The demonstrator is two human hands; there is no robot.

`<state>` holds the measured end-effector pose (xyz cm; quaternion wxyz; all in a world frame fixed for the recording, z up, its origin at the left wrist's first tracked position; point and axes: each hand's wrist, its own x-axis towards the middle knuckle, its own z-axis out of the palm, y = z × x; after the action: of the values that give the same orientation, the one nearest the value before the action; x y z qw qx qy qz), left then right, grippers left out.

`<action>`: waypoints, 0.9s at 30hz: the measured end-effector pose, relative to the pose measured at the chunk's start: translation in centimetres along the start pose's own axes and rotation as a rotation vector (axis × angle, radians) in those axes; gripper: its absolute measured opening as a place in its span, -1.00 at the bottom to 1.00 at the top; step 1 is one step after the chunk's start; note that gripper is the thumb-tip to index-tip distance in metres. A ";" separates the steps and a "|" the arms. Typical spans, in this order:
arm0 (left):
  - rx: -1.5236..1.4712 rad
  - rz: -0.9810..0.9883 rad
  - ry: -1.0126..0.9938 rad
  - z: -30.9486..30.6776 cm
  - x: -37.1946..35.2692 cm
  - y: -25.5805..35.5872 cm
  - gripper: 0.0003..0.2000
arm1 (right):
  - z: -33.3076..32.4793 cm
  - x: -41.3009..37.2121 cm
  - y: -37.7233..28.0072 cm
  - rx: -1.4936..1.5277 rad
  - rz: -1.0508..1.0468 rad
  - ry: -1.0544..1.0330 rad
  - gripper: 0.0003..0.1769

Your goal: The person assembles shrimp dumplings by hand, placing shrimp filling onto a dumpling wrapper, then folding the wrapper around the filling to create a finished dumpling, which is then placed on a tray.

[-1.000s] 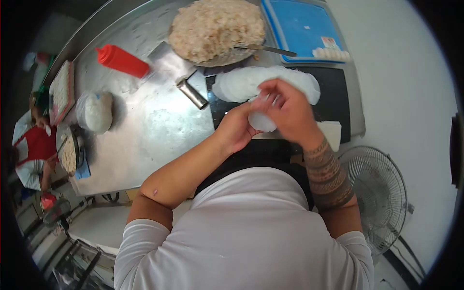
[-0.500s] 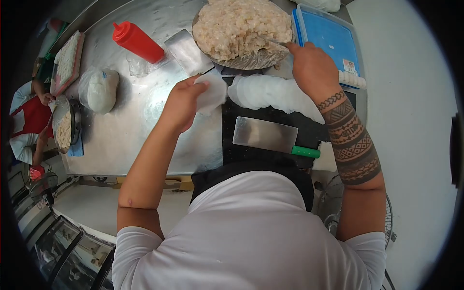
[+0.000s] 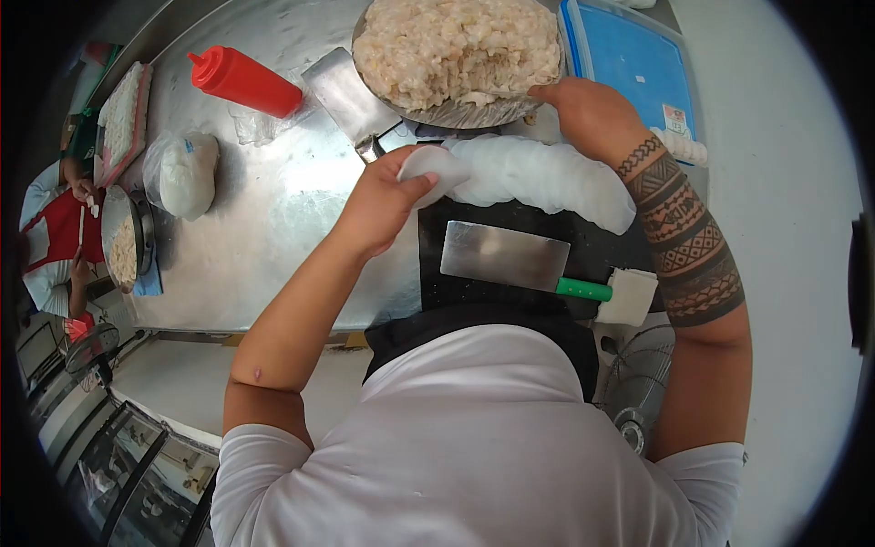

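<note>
1. Since half a second before, the left hand (image 3: 378, 205) had carried its single wrapper (image 3: 436, 169) rightward, up against the near end of the fanned row of wrappers (image 3: 547, 178), while the right hand (image 3: 588, 109) had stayed at the bowl's edge.
2. The left hand's grip was clamped on that wrapper, thumb on top and fingers curled beneath, and held it above the left edge of the black board (image 3: 602, 246).
3. The right hand rested against the near right rim of the metal bowl (image 3: 456, 114), which was heaped with pale filling (image 3: 456, 46). Its fingers were curled, but it could not be told whether the grip was closed on anything.
4. The row of wrappers lay across the far side of the board, between the bowl and a cleaver (image 3: 503, 255) with a green handle that lay flat on the board.
5. A blue tray (image 3: 629, 64) sat just right of the bowl.
6. On the steel bench (image 3: 273, 228), a red squeeze bottle (image 3: 244, 80) lay on its side to the left of the bowl, with a white filled bag (image 3: 182, 173) nearer the left edge.
7. Another person (image 3: 50, 237) was at work beyond the bench's left end.
</note>
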<state>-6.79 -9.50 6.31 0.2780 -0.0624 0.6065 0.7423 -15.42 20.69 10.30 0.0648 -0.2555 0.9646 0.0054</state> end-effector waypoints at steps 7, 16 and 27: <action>-0.781 -0.308 0.212 0.5 3.5 -1.0 -0.67 | -0.9 -0.9 0.4 0.282 -0.057 -0.132 -0.50; -1.005 -0.232 0.129 2.1 2.8 0.8 -0.56 | -0.8 -6.8 -4.8 0.306 -0.158 0.090 -0.35; -0.860 -0.147 0.048 1.7 2.0 0.3 -0.51 | -4.0 -8.0 -3.7 0.439 -0.058 0.021 -0.44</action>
<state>-8.20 -7.24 6.15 0.2646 -0.2327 0.2425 0.9039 -7.19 21.20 15.36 0.1091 -0.2630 0.9355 -0.2091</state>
